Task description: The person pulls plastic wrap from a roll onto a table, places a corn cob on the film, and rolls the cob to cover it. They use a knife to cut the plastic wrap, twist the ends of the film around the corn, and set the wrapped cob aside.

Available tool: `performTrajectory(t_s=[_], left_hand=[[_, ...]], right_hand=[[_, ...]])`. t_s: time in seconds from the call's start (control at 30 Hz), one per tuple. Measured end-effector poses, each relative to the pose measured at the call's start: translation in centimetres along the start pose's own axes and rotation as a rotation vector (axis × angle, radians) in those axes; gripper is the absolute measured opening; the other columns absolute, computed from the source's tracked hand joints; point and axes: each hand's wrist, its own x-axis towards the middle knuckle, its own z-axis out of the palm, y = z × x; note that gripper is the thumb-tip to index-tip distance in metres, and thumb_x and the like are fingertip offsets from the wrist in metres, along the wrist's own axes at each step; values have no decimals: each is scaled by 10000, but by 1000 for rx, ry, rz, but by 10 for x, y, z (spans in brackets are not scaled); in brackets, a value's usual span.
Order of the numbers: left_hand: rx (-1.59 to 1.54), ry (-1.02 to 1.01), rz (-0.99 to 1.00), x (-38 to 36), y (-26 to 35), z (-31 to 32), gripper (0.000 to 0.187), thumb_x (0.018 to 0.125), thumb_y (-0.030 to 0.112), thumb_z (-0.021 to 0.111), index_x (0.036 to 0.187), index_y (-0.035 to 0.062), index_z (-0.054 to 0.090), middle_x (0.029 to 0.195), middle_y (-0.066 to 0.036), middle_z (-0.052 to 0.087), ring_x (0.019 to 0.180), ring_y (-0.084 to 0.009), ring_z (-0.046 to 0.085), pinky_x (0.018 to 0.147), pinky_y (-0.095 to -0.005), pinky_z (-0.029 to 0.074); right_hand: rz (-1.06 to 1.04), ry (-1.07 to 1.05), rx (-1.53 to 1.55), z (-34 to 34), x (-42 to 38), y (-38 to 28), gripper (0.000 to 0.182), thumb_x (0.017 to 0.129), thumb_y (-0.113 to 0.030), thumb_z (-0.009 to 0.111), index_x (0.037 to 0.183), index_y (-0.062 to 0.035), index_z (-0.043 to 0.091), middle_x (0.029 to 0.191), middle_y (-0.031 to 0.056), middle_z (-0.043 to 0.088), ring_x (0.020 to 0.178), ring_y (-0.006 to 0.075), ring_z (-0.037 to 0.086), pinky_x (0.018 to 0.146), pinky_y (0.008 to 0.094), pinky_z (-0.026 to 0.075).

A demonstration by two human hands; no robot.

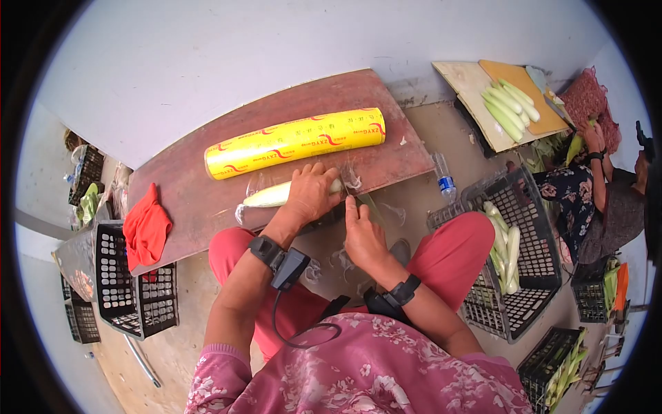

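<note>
A pale green tapered vegetable (270, 196), which looks like an ear of corn in its inner husk, lies near the front edge of the reddish board (186, 165) with clear plastic film (353, 181) about it. My left hand (314, 195) is closed over its right part, fingers pressing it against the board. Just right of it, at the board's edge, my right hand (365, 234) has its index finger stretched forward and the other fingers curled. What those fingers grip is hidden. Behind both hands lies a big yellow printed roll of wrap (296, 143).
A red cloth (147, 228) hangs over the board's left end by a black crate (138, 290). To my right stand a water bottle (445, 181) and a crate (534, 241) of similar vegetables. More rest on a cutting board (545, 114). Another person (607, 186) works at far right.
</note>
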Motion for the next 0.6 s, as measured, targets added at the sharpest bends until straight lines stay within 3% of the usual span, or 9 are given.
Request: performTrajectory(t_s=[0.1,0.2,0.6], left_hand=[[21,17,27,-1,-1,3,436,713,312,696,1085,109,595,1002,-119,577,1000,-320,539,822,-455,415],[9,64,46,-2,-1,5,435,718,315,689,1090,109,596,993,-116,578,994,-316,538,817,-449,415],[-64,30,-5,-5,-5,2,436,727,304,670,1112,116,595,1028,-122,582,1027,-318,543,847,-458,419]], right_hand=[[-47,-50,-90,3,5,3,655,754,20,548,1363,74,313,1059,276,508,742,432,630,665,494,523],[-115,56,-154,5,9,0,533,812,-3,519,1309,113,367,964,252,565,693,365,665,595,420,558],[-142,17,-187,-11,-35,18,562,784,-2,545,1310,90,369,940,260,580,714,376,665,618,442,553]])
